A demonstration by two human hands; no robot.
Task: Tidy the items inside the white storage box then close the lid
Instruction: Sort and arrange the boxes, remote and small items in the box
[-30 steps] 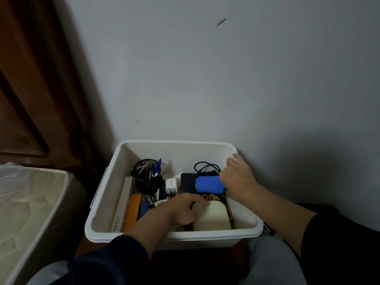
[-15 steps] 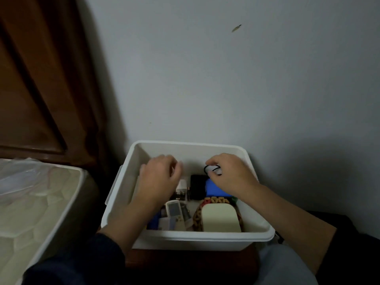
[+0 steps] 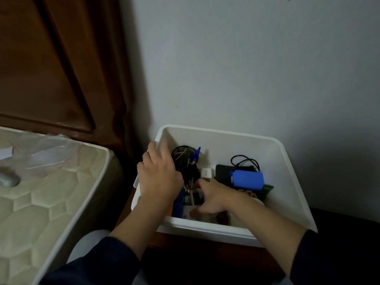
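Grey wall [image 3: 246,68] — hands in white storage box [image 3: 226,138]

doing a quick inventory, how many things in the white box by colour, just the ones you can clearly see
Blue: 3, the cylinder, the pen, the flat box
Black: 3, the mesh pen cup, the cable, the flat device
White: 1, the charger plug
Green: 1, the packet
Total: 8; the hands hide the rest.

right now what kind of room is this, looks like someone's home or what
Most likely a bedroom at home: a quilted mattress lies on the left, dark wooden panelling stands behind it, and the white storage box of household odds and ends sits by a plain wall.
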